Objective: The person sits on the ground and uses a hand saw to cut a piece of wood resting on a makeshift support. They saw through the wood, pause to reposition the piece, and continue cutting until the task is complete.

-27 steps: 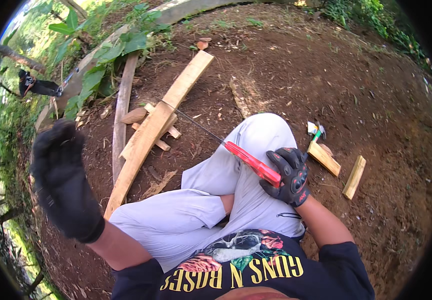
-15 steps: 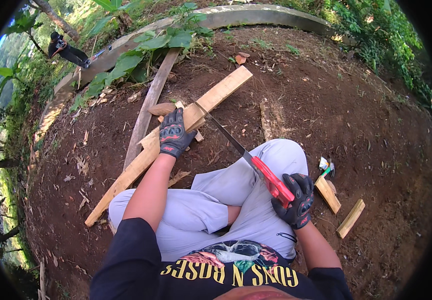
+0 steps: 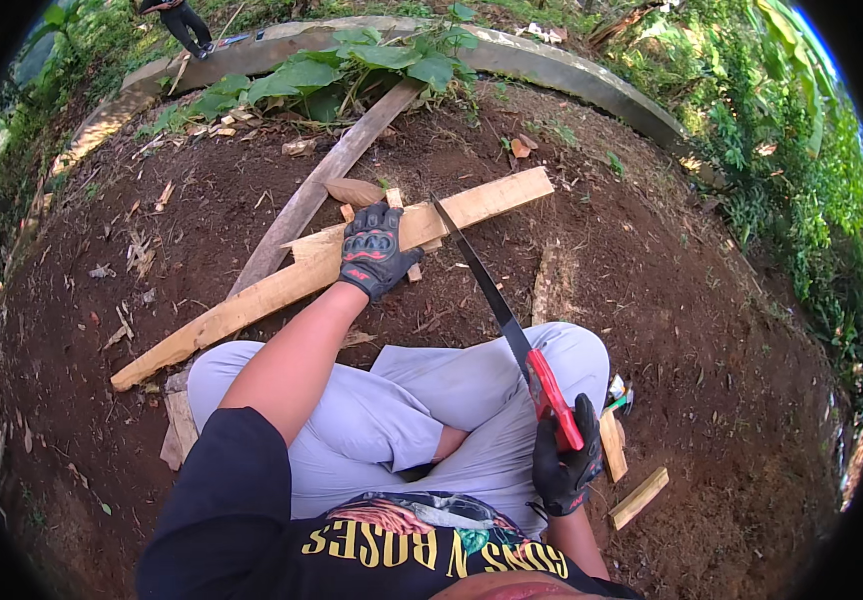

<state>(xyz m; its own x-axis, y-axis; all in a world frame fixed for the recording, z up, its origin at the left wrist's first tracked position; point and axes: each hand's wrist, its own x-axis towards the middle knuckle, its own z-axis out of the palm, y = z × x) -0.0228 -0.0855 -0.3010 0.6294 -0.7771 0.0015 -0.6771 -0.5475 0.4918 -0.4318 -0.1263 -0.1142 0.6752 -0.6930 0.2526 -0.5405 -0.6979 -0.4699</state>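
My left hand, in a black glove with red trim, is closed over a long pale wooden plank, pressing it down. The plank slants from near left to far right, above my crossed legs. Under it lie small wood pieces, partly hidden by the plank and hand. My right hand, gloved alike, grips the red handle of a hand saw beside my right knee. The dark blade points forward and left, its tip end at the plank, right of my left hand. I cannot tell whether its teeth touch the wood.
A weathered board lies beneath the plank, running back to a leafy plant. Wood offcuts and a small green-and-white object lie right of my knee. Behind are a curved concrete kerb and a standing person.
The view has shifted. The right hand has drawn the saw back toward my body, so less blade crosses the plank. The plank lies at a flatter slant, with my left hand still on it.
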